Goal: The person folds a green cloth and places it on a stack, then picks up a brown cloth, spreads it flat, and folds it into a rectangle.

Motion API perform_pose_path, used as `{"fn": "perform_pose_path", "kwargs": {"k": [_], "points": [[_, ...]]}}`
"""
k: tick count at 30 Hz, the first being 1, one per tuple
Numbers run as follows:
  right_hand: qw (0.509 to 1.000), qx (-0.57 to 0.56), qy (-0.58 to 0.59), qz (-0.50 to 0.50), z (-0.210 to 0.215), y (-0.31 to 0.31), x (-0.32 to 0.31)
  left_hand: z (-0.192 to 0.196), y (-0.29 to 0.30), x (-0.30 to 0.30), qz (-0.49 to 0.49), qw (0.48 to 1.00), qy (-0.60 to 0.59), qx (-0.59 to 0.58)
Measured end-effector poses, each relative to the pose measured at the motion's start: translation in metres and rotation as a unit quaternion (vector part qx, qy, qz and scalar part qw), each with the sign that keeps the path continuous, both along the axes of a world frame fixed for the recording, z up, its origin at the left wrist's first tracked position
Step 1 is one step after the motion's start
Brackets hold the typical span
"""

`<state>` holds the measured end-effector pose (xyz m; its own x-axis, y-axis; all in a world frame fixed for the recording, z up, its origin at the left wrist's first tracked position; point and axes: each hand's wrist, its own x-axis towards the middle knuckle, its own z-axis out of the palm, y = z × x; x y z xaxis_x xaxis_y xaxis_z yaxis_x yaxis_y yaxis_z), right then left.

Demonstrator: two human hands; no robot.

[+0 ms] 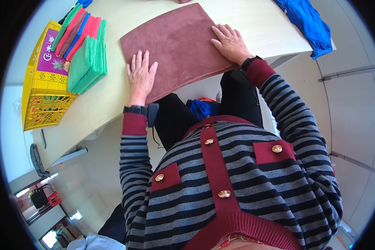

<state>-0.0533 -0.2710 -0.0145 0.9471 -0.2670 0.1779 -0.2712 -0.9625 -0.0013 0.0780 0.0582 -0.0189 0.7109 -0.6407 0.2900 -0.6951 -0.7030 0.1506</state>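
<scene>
A brown towel [179,48] lies spread flat on the pale table, its stitched near edge hanging a little past the table's front. My left hand [141,79] rests palm down on its near left part, fingers stretched out and somewhat apart. On the right side of the cloth my right hand [230,43] lies flat too, with fingers extended and the thumb apart. Neither hand grips anything. Left of the cloth stand folded towels in green [86,66], red, brown and blue, stacked in a row.
Against the towels leans a yellow plastic crate [46,89] at the table's left. A blue cloth [308,25] hangs over the right edge of the table [262,33]. A dark strap [38,160] hangs at the left corner. Light cabinets [354,100] line the right side.
</scene>
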Motion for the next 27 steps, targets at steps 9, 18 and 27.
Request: {"fn": "perform_pose_path", "kwargs": {"k": [9,18,27], "points": [[0.983,0.025,-0.028,0.179,0.016,0.056,-0.063,0.017,0.038,-0.103,-0.079,0.997,-0.017,-0.008],[0.968,0.061,-0.035,0.243,0.013,0.01,-0.076,0.017,0.064,-0.093,-0.085,0.99,-0.049,-0.102],[0.942,0.204,0.015,0.266,0.088,0.005,-0.088,0.078,0.086,-0.098,-0.092,0.974,0.117,-0.17]]}}
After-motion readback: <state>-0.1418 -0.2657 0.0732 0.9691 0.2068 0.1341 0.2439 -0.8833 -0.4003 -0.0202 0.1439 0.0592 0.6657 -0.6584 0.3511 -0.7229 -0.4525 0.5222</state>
